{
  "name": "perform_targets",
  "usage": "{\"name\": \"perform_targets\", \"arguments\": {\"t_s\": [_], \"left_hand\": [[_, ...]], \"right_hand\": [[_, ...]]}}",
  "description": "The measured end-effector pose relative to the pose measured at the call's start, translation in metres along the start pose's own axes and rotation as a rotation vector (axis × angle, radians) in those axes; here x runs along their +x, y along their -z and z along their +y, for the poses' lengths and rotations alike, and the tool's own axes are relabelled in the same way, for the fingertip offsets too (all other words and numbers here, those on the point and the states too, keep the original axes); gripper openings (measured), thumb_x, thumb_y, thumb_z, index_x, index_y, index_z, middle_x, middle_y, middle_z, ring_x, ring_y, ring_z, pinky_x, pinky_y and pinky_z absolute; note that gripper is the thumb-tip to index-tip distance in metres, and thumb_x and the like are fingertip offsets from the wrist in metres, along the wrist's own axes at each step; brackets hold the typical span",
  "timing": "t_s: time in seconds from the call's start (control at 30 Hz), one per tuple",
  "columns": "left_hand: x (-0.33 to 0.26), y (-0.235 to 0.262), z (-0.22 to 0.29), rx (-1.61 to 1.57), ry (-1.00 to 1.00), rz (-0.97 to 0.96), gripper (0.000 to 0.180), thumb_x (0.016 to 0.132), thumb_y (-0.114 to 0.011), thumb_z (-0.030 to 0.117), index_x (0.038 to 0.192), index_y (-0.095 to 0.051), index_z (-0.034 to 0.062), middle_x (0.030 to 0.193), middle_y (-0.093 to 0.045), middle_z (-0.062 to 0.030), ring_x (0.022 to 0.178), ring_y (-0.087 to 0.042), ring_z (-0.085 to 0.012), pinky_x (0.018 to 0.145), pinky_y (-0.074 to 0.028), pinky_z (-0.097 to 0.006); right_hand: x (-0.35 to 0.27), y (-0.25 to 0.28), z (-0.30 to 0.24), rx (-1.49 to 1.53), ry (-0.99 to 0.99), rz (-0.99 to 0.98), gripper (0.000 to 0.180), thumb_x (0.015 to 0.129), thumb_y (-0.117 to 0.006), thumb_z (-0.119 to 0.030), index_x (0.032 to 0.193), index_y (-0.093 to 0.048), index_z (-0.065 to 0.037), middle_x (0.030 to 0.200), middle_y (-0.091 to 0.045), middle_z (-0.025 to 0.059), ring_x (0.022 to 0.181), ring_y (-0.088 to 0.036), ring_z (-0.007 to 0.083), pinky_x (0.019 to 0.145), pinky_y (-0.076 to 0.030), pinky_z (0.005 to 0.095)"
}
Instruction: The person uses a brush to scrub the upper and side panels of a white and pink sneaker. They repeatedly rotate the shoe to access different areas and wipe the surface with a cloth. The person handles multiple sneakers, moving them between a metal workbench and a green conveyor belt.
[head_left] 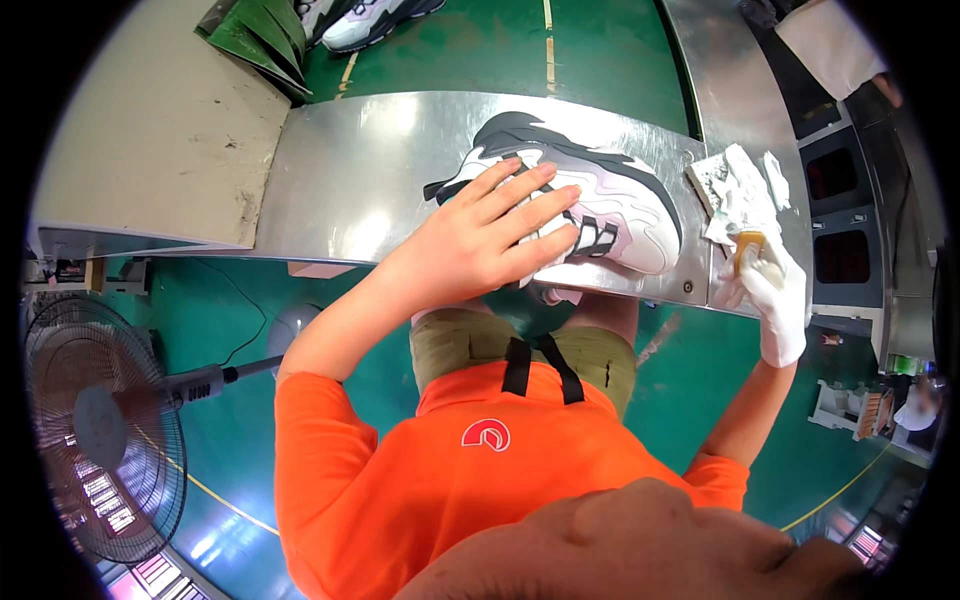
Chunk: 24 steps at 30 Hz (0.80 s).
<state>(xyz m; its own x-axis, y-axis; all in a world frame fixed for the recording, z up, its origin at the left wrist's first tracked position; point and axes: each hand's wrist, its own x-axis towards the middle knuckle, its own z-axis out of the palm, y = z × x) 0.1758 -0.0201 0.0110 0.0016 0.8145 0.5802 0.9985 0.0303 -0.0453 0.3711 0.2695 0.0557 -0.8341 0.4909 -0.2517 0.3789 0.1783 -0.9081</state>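
A white, lilac and black sneaker (pixel 600 185) lies on its side on the metal bench, its dark-edged sole facing away from me. My bare left hand (pixel 505 225) rests on its upper near the laces, with the fingers spread. To the right, my right hand (pixel 770 285) wears a white glove and is closed on a small yellow-brown object (pixel 749 250). Blur and the glove hide what kind of object that is. Crumpled white cloth (pixel 738 190) lies just beyond the gloved hand on the bench's right end.
The metal bench (pixel 335 190) borders a green conveyor belt (pixel 610 50) carrying more sneakers (pixel 375 20) at the far left. Nearby are green flaps (pixel 255 40) and a beige panel (pixel 165 120). A standing fan (pixel 105 425) is at left. Another person's white sleeve (pixel 835 45) shows at upper right.
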Motion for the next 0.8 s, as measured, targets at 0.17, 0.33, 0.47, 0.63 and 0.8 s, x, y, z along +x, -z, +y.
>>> {"name": "perform_targets", "arguments": {"t_s": [0.17, 0.33, 0.47, 0.63, 0.8], "left_hand": [[0.006, 0.002, -0.002, -0.104, 0.058, -0.061, 0.029, 0.079, -0.065, 0.016, 0.107, -0.06, 0.0148, 0.131, -0.056, -0.0074, 0.12, -0.054, -0.0292, 0.1, -0.045, -0.046], [0.012, 0.002, -0.01, -0.123, 0.051, -0.06, 0.023, 0.081, -0.063, 0.015, 0.104, -0.059, 0.0148, 0.128, -0.058, -0.0075, 0.116, -0.056, -0.029, 0.097, -0.046, -0.045], [0.016, 0.002, -0.014, -0.135, 0.053, -0.046, 0.02, 0.081, -0.063, 0.013, 0.1, -0.059, 0.0147, 0.124, -0.06, -0.0082, 0.114, -0.058, -0.0293, 0.096, -0.047, -0.044], [0.018, 0.001, -0.016, -0.136, 0.057, -0.042, 0.019, 0.081, -0.062, 0.014, 0.1, -0.06, 0.0157, 0.122, -0.061, -0.0082, 0.113, -0.059, -0.0286, 0.096, -0.047, -0.043], [0.017, -0.002, -0.015, -0.141, 0.063, -0.003, 0.017, 0.081, -0.062, 0.015, 0.098, -0.061, 0.0162, 0.121, -0.062, -0.0078, 0.112, -0.059, -0.028, 0.096, -0.047, -0.042]], "right_hand": [[0.026, -0.04, 0.002, 0.654, 0.397, -0.392, 0.077, 0.071, -0.068, -0.051, 0.116, -0.054, 0.01, 0.121, -0.052, 0.028, 0.079, -0.058, 0.0306, 0.061, -0.053, 0.037], [0.049, -0.069, -0.022, 0.656, 0.249, -0.543, 0.09, 0.064, -0.07, -0.056, 0.117, -0.045, 0.011, 0.101, -0.055, 0.0251, 0.066, -0.058, 0.0304, 0.056, -0.05, 0.0348], [0.058, -0.078, -0.033, 0.589, 0.173, -0.519, 0.098, 0.058, -0.073, -0.057, 0.119, -0.039, 0.012, 0.076, -0.058, 0.0214, 0.057, -0.058, 0.0292, 0.052, -0.048, 0.0321], [0.064, -0.074, -0.029, 0.624, 0.129, -0.531, 0.099, 0.057, -0.073, -0.057, 0.117, -0.039, 0.014, 0.078, -0.057, 0.0215, 0.055, -0.058, 0.0291, 0.05, -0.048, 0.0309], [0.066, -0.07, -0.033, 0.606, 0.115, -0.578, 0.088, 0.059, -0.073, -0.054, 0.112, -0.045, 0.01, 0.087, -0.058, 0.024, 0.06, -0.059, 0.0303, 0.052, -0.05, 0.0323]]}}
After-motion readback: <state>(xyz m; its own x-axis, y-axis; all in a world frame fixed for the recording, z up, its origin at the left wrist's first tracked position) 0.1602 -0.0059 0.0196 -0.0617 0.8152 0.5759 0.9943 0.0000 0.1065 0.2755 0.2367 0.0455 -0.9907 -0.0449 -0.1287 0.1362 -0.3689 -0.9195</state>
